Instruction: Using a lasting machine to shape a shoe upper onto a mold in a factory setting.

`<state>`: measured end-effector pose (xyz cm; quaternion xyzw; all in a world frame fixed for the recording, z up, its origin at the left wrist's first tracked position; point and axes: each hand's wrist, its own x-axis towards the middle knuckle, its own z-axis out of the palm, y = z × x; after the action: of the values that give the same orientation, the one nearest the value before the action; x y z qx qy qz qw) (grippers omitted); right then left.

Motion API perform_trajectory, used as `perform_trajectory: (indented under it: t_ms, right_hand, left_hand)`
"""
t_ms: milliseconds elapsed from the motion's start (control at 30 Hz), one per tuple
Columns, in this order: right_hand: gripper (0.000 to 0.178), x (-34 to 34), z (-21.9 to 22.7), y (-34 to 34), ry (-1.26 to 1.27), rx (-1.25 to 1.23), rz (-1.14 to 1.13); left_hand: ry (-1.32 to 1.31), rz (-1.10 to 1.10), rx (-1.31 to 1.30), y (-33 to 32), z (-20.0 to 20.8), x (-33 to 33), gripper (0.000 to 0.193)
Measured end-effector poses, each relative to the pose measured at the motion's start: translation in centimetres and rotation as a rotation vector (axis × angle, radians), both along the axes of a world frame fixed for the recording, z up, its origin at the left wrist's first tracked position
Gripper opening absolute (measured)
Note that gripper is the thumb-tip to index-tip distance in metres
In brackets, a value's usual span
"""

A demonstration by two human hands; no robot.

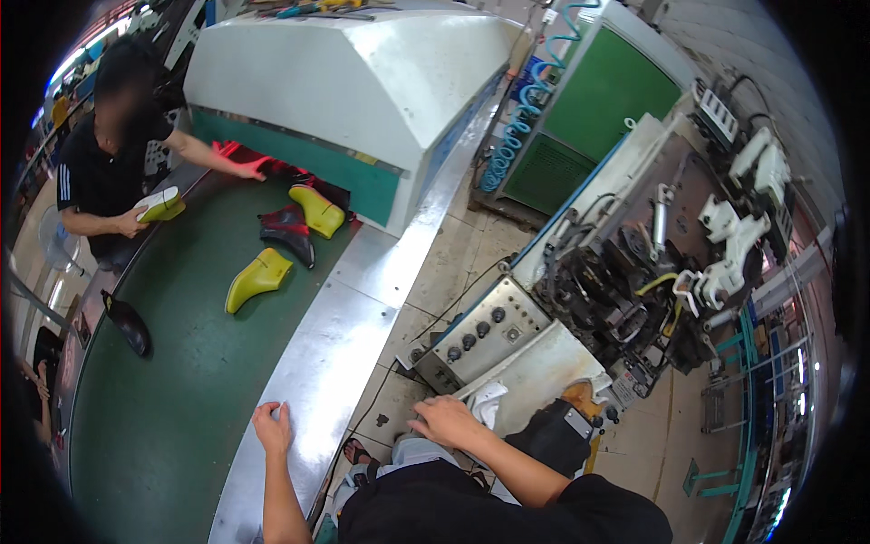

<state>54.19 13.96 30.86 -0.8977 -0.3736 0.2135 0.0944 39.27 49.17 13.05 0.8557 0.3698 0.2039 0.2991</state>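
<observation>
My left hand [271,428] hovers over or rests on the metal rim [313,363] of the green conveyor belt; contact cannot be made out. Its fingers are loosely bent, thumb apart, with nothing in them. In front of my body is my right hand [444,422], empty, fingers slightly curled and apart, close to a white cloth [488,404]. Farther along the belt lie a yellow ankle boot [258,279], a second yellow boot [319,213] and dark footwear [290,238] with a red upper part. A black shoe-shaped piece [127,325] sits by the belt's left edge.
A co-worker [113,163] across the belt holds a yellow-green boot [161,206] and reaches toward the red-lit opening of a white machine housing [299,77]. At right stand a machine [634,254] with a knobbed control panel [480,331] and a green cabinet [598,109].
</observation>
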Motion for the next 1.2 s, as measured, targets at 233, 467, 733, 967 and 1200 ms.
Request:
perform_trajectory:
  t_ms: [233,467,733,967,1200]
  right_hand:
    - [0.038,10.3,-4.8,15.2,0.026,0.399,-0.084]
    - [0.066,22.8,-13.8,35.3,-0.083,0.515,0.239]
    - [0.082,29.6,-16.4,47.1,-0.133,0.344,0.399]
    - [0.105,21.6,-14.4,40.8,-0.122,0.220,0.362]
    - [0.128,19.8,-16.3,39.4,-0.048,0.317,0.364]
  left_hand:
    - [-0.104,0.231,0.034,0.9,-0.3,2.2,0.018]
    - [0.058,0.345,0.226,1.7,-0.4,2.6,0.024]
    - [0.085,0.345,0.217,2.1,-0.5,3.6,0.029]
    - [0.131,0.374,0.233,2.3,-0.3,2.6,0.030]
    - [0.079,0.353,0.214,2.1,-0.5,2.8,0.030]
